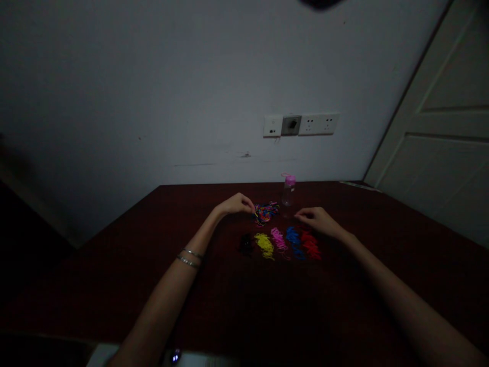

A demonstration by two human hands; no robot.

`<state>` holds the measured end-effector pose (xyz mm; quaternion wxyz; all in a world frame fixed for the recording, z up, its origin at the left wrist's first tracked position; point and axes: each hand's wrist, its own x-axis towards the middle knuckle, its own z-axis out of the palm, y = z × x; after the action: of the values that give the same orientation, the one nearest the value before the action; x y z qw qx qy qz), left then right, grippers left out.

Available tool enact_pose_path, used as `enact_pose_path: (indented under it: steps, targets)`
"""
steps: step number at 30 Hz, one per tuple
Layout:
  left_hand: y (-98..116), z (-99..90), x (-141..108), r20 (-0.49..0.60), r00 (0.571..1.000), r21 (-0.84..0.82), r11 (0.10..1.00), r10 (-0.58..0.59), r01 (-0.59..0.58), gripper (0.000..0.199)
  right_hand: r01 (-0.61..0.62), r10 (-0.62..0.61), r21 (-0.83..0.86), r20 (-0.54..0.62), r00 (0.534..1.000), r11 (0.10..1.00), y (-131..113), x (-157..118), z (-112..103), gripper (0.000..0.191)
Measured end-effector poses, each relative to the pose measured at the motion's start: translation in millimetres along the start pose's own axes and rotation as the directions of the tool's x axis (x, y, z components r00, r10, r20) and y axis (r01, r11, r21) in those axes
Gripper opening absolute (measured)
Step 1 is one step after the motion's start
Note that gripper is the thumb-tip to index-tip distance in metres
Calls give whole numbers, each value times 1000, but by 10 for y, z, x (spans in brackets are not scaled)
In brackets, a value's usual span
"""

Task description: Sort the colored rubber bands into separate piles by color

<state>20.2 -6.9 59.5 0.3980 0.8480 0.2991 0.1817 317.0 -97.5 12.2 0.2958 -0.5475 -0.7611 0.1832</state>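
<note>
My left hand (239, 203) is closed, thumb and fingers pinched at the left edge of a pile of mixed-colour strings (267, 212); what it grips is too small to make out. To the right, my right hand (316, 218) hovers above the red strings (310, 245), its fingertips close together, and anything between them is too small to tell. A row of sorted piles lies nearer me: black strings (246, 244), yellow strings (265, 245), pink strings (278, 239), blue strings (294, 241), then the red ones.
A clear bottle with a pink lid (289, 191) stands behind the piles on the dark red table (214, 300). Wall sockets (319, 124) are above it. A door (443, 137) is at the right. Something pale with a small shiny object (175, 356) shows at the near edge.
</note>
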Motion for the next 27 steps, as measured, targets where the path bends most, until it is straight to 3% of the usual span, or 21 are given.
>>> enact_pose_path:
  steps: [8, 18, 22, 27]
  targets:
    - [95, 182, -9, 297, 952, 29, 997, -74, 68, 12, -3, 4, -6, 10, 1000, 1000, -13, -16, -4, 34]
    - [77, 322, 6, 345, 933, 2, 994, -100, 106, 16, -10, 10, -33, 20, 1000, 999, -22, -10, -9, 33]
    - [40, 259, 0, 273, 958, -15, 996, -85, 93, 22, 1, 0, -26, 18, 1000, 1000, -34, -12, 2, 34]
    - [-235, 162, 0, -31, 991, -25, 991, -133, 132, 34, 14, -13, -40, 36, 999, 999, -76, -8, 37, 35]
